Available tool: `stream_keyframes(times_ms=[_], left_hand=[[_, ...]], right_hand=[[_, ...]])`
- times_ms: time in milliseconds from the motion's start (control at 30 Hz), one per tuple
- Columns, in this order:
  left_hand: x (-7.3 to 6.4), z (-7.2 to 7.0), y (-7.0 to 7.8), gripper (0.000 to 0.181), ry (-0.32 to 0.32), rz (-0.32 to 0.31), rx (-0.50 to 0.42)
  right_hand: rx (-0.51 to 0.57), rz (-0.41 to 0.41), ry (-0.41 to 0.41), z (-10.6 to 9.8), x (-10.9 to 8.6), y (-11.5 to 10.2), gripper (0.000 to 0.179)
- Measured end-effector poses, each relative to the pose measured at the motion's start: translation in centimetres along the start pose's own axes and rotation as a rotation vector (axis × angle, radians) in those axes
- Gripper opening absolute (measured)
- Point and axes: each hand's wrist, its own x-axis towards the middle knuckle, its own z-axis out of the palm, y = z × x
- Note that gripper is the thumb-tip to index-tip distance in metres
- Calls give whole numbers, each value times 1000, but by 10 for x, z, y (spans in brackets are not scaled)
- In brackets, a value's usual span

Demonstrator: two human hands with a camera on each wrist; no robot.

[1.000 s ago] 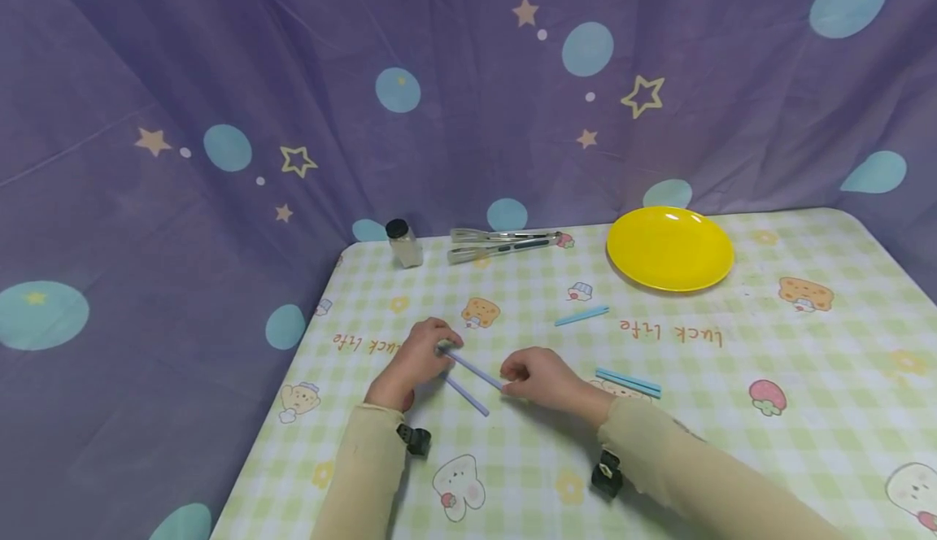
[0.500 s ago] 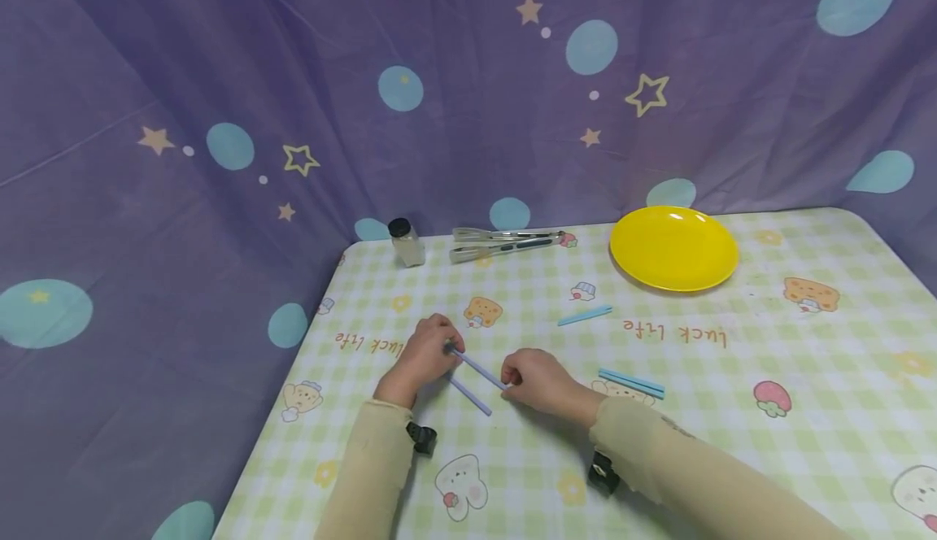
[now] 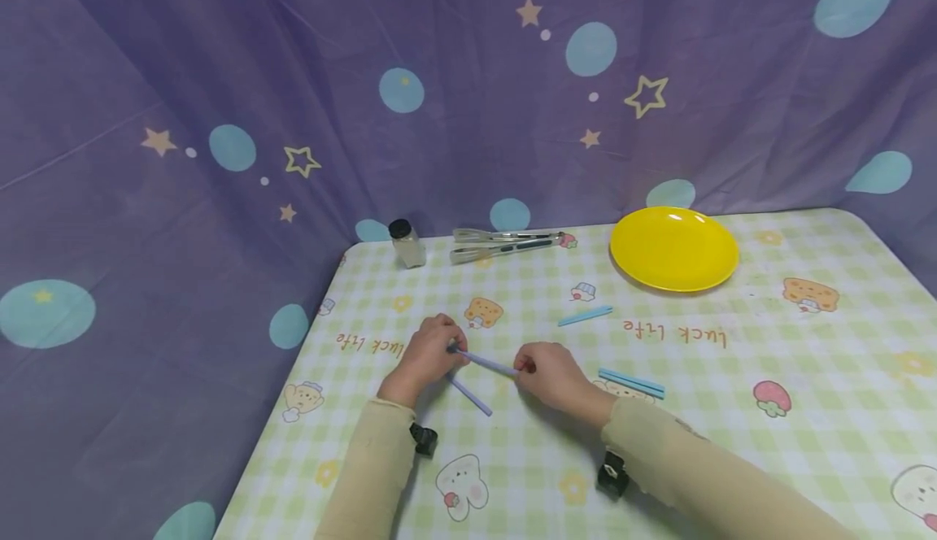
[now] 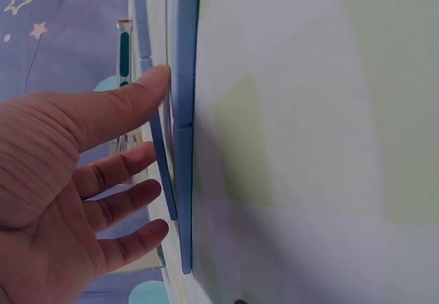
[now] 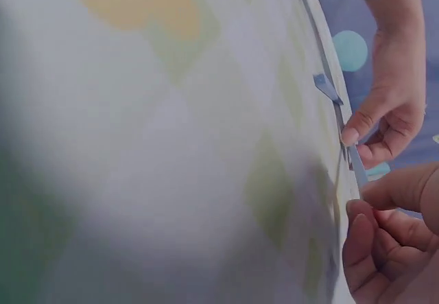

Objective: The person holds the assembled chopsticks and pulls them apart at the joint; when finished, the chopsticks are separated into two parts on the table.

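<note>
My left hand (image 3: pixel 428 359) pinches one end of a slim lavender-blue chopstick (image 3: pixel 489 363) between thumb and fingers. My right hand (image 3: pixel 556 376) pinches its other end, so the stick spans the gap between both hands. A second chopstick of the same colour (image 3: pixel 471 396) lies on the cloth just below, its upper end hidden by the left hand. In the left wrist view the left thumb touches the nearer-to-hand chopstick (image 4: pixel 163 170), and the other chopstick (image 4: pixel 184 180) shows a joint line partway along. The right wrist view has the right hand's fingertips (image 5: pixel 363 211) on the stick.
A pair of light-blue sticks (image 3: pixel 631 383) lies right of my right hand, and another light-blue piece (image 3: pixel 586 315) farther back. Along the rear edge stand a black-lidded jar (image 3: pixel 407 246), metal tongs (image 3: pixel 505 246) and a yellow plate (image 3: pixel 673 249). A purple curtain (image 3: pixel 468 117) hangs behind.
My right hand has shifted a little to the right and away from me, and the held chopstick now lies at a flatter slant. The second chopstick has stayed put.
</note>
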Motion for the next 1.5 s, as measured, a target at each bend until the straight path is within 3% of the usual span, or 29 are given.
stream_keyframes(times_ms=[333, 600, 800, 933, 1167, 1500], left_hand=[[2, 3, 15, 16, 54, 65, -89], [4, 8, 35, 10, 3, 77, -271], [7, 14, 47, 6, 8, 139, -370], [8, 17, 57, 5, -24, 190, -407], [11, 23, 77, 6, -62, 209, -467], [19, 36, 112, 4, -42, 278, -520]], right_hand=[[53, -39, 58, -31, -10, 14, 4], [76, -47, 35, -59, -24, 30, 2], [60, -71, 33, -76, -34, 39, 4], [29, -68, 47, -85, -39, 42, 4], [23, -106, 41, -92, -45, 45, 6], [-19, -200, 29, -97, -51, 47, 5]])
